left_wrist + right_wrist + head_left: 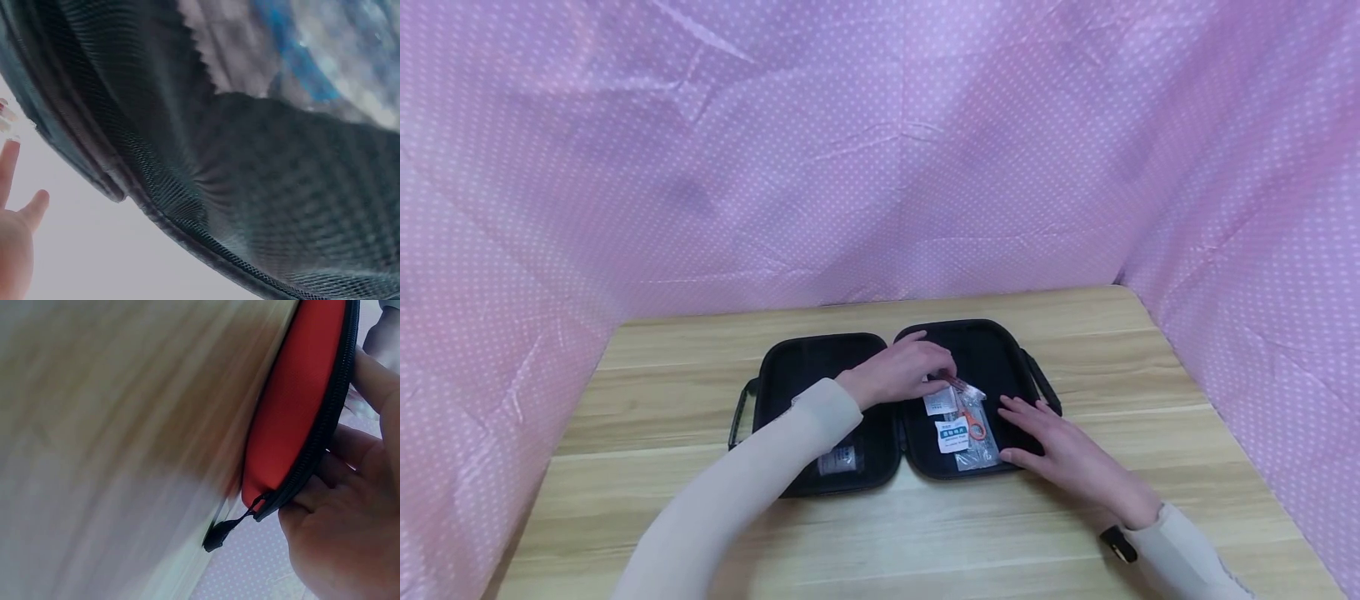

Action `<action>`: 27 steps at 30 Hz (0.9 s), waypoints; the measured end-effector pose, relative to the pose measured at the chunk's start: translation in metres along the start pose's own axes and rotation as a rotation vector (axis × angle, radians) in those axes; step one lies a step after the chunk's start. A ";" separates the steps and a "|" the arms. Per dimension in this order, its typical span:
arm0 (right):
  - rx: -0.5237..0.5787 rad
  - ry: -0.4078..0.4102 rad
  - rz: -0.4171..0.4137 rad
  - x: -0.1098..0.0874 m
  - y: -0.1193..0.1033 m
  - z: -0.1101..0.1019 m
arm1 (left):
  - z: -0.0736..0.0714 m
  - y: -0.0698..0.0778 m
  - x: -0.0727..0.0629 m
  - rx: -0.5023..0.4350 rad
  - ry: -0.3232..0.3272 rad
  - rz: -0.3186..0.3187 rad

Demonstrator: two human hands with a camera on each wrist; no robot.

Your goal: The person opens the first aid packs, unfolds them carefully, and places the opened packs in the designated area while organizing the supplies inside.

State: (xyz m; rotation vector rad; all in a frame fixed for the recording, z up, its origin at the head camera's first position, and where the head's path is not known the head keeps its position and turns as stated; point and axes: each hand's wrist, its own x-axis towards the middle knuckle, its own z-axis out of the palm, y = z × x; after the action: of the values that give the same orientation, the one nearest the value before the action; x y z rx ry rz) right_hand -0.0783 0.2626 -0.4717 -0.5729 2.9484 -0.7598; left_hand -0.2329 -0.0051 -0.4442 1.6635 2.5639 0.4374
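Observation:
A zip case with a black lining lies spread open on the table, its outside red in the right wrist view. My left hand reaches over the right half and pinches a small clear plastic packet with reddish strips; the fingertips are partly hidden. Below it are orange-handled scissors, a white-and-teal sachet and a clear bag. My right hand rests on the right half's near-right rim, fingers spread. In the left wrist view, part of the left hand shows beside black mesh.
Another clear packet lies in the case's left half. Handles stick out at both sides, the right one beyond my right hand. A zip pull hangs at the case's corner. Pink dotted cloth surrounds the wooden table.

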 end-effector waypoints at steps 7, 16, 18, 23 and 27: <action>-0.001 -0.009 0.010 0.000 -0.001 0.001 | -0.012 0.003 -0.014 -0.030 0.099 0.024; -0.011 -0.002 -0.005 0.001 0.002 0.002 | -0.029 -0.003 -0.041 -0.086 0.222 0.007; -0.012 -0.001 -0.003 0.001 0.002 0.002 | -0.031 -0.006 -0.047 -0.091 0.259 0.013; -0.012 0.000 -0.006 0.001 0.002 0.000 | -0.035 -0.014 -0.066 -0.073 0.353 0.028; -0.006 -0.009 0.004 0.000 0.001 0.000 | -0.038 -0.018 -0.082 -0.071 0.407 0.013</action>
State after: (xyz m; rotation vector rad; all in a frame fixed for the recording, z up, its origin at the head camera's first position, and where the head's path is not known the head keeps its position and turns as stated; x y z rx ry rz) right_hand -0.0788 0.2637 -0.4719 -0.5695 2.9440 -0.7461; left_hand -0.2219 -0.0936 -0.4211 1.7177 2.7637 0.9445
